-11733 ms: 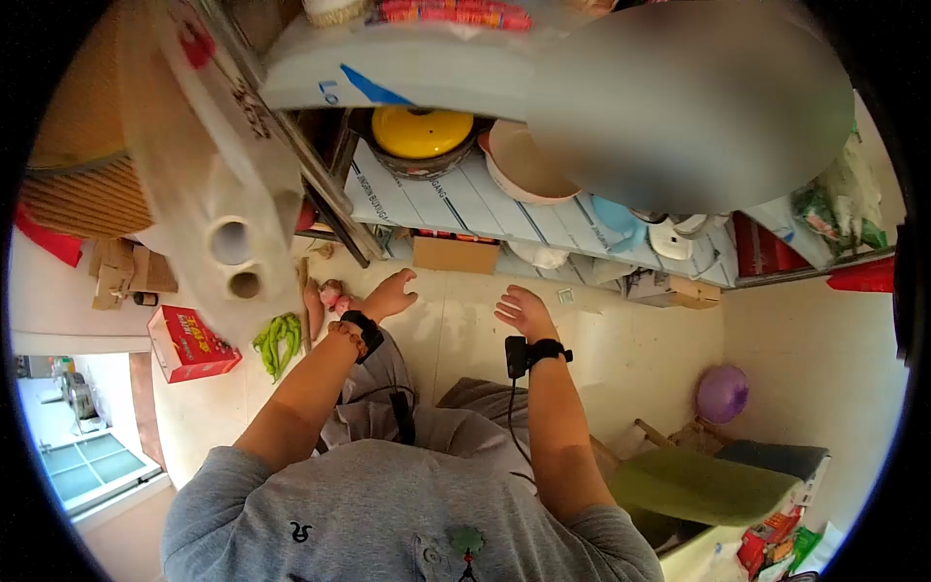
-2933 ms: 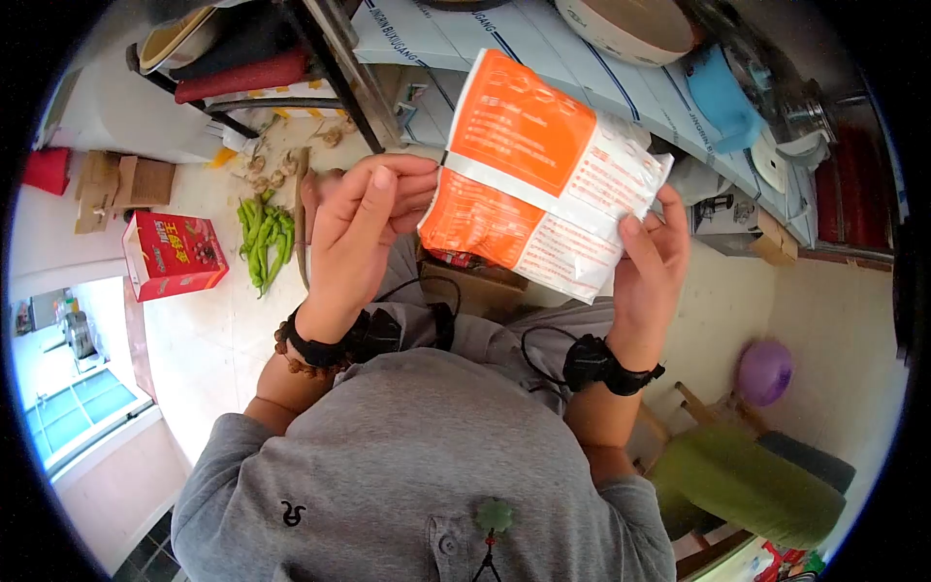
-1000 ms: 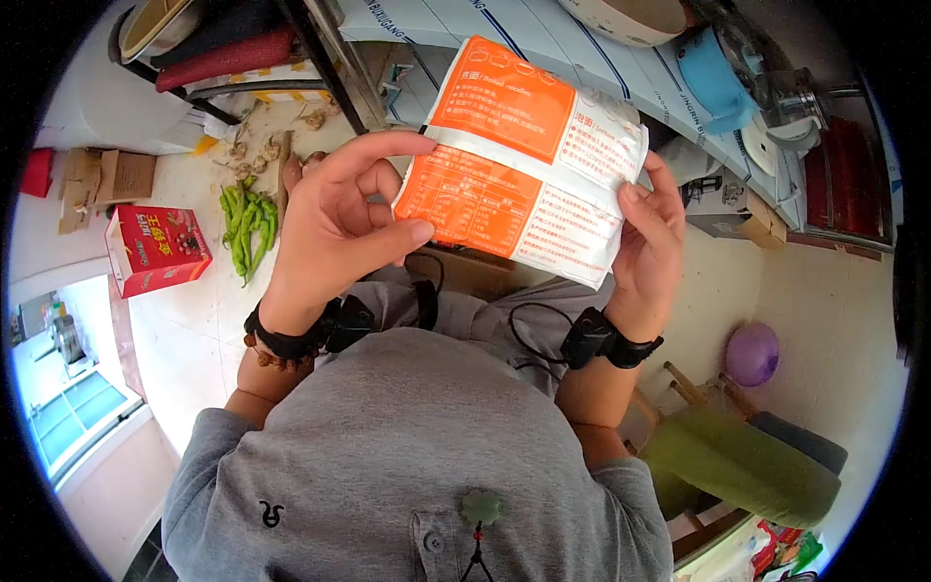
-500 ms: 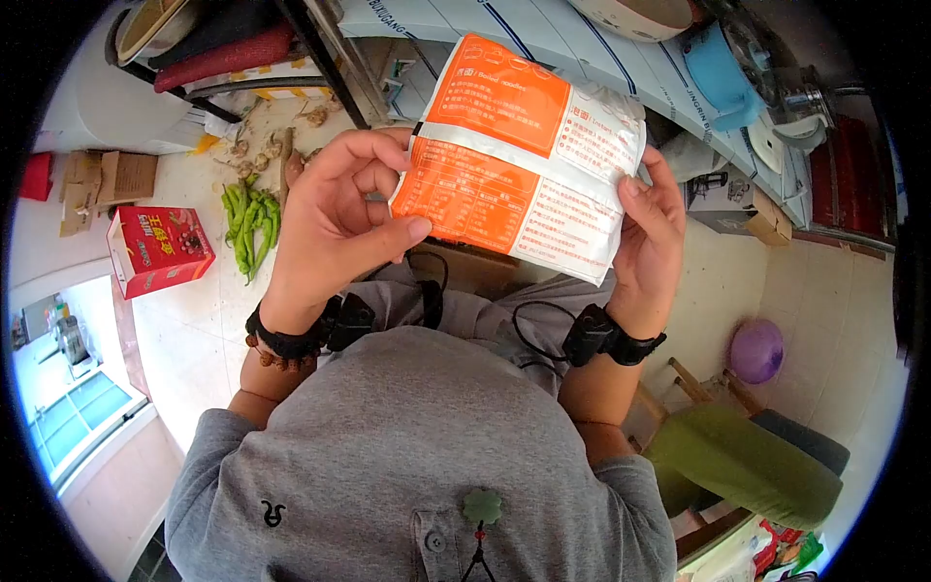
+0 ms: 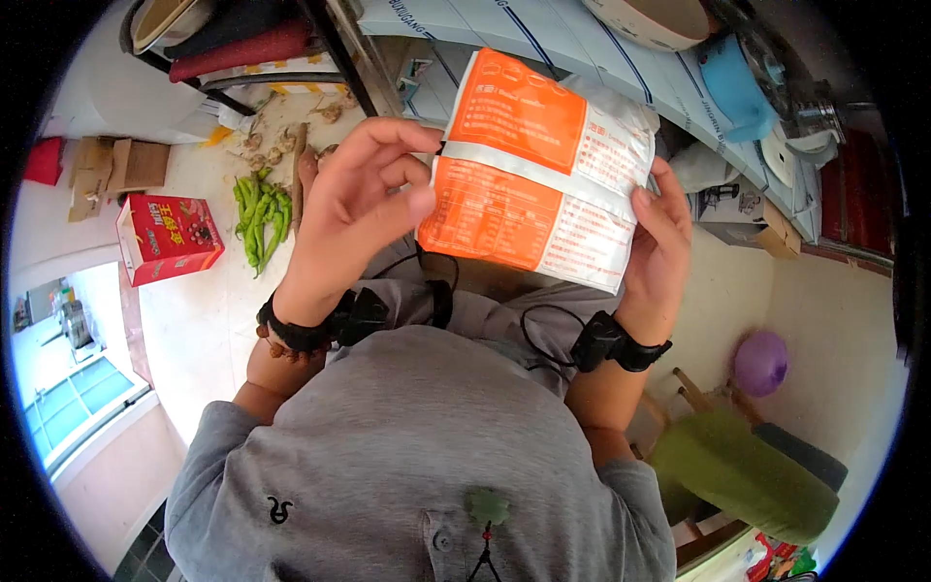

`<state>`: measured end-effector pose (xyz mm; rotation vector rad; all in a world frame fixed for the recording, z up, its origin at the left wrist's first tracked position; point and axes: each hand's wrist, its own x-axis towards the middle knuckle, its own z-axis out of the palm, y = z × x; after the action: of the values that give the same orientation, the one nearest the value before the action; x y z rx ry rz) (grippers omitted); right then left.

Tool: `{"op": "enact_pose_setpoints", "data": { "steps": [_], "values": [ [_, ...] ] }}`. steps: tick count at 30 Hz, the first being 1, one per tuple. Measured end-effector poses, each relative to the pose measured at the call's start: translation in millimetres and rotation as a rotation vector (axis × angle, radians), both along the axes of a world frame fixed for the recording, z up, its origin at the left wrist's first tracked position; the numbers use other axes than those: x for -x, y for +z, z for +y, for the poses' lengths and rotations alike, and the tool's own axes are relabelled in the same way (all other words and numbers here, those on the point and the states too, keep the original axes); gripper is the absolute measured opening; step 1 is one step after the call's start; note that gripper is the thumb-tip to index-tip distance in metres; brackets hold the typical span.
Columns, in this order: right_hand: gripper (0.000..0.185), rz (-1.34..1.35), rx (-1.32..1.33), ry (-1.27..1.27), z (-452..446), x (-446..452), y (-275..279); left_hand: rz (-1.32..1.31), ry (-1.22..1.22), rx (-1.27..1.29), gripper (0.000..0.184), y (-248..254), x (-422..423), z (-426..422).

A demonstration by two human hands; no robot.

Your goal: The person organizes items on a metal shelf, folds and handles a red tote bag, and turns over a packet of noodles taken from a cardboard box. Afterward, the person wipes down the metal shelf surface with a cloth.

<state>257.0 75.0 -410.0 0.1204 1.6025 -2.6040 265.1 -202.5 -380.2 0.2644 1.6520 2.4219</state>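
An orange and silver-white instant noodle packet [image 5: 519, 179] is held up in front of my chest, its printed back facing me. My right hand [image 5: 658, 238] grips its right edge, with the thumb on the front and the other fingers mostly hidden behind. At the opposite edge, my left hand [image 5: 364, 209] has its fingers bent, and thumb and fingertips meet the packet's border. A small dark spot shows on that border near the index fingertip. Black straps with small boxes circle both wrists.
Green peppers [image 5: 260, 218] and a red box [image 5: 170, 238] are on the floor at left. A counter [image 5: 543, 39] with a blue container [image 5: 732, 87] runs along the top. A green cushion [image 5: 742, 470] and purple balloon-like ball [image 5: 760, 364] are at right.
The packet has shifted slightly right and downward in view. My left thumb has slid from the packet's lower left corner up to its left edge. The right hand keeps its grip.
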Motion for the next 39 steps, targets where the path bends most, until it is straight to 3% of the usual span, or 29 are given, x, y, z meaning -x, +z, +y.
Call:
{"op": "enact_pose_setpoints", "data": {
  "steps": [7, 10, 16, 23, 29, 39],
  "values": [
    [0.045, 0.002, 0.033, -0.004, -3.5, 0.2, -0.5, 0.002, -0.020, 0.081, 0.029, -5.2, 4.3, -0.5],
    [0.054, 0.020, -0.083, -0.054, -9.3, -2.0, 3.3, -0.021, 0.009, 0.097, 0.032, -3.4, 1.9, 2.5],
    [0.073, 0.342, -0.307, 0.042, -15.2, -3.8, 3.7, -0.016, 0.041, 0.080, 0.030, -9.2, 0.8, 3.6],
    [0.060, 0.287, -0.308, 0.021, -17.6, -11.2, 8.8, 0.034, 0.100, 0.188, 0.028, -11.0, -1.9, 2.7],
    [0.024, 0.331, -0.401, -0.083, -17.2, -16.6, 6.3, 0.044, 0.110, 0.041, 0.024, -4.2, -6.7, 9.9],
    [0.017, 0.298, -0.436, -0.129, -15.7, -24.5, 6.8, 0.160, 0.202, 0.389, 0.015, -6.4, -8.7, 6.3]
  ]
}}
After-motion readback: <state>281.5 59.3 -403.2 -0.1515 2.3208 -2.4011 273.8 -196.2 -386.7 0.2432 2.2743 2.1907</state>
